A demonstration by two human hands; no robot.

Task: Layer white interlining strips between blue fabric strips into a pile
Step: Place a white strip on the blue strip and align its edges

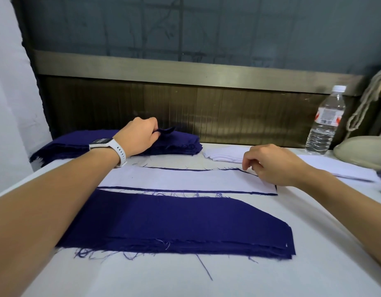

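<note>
**Blue strip coming off the heap while the white layer is lying loose**

Head view: the left hand [140,136] is pinching the end of a dark blue frayed fabric strip [166,131] on the heap of dark blue fabric strips [181,144] at the back left of the white worktop [314,243]. The right hand [271,166] is resting on the right end of the long white interlining strip [174,179]. That strip is lying on blue fabric mid-worktop, with thin blue edges showing round it.

The frayed threads are likely tangling, so a pull risks dragging a second strip off the heap. The light interlining could be skewing if the right hand lets go too soon.

The left fingertips are hiding behind the fabric fold. I cannot tell whether the right hand's loosely curling fingers are gripping anything. The left forearm is covering the left ends of the interlining and of the near stack of dark blue strips [185,221]. The layers beneath the interlining are not showing clearly enough to count.
</note>
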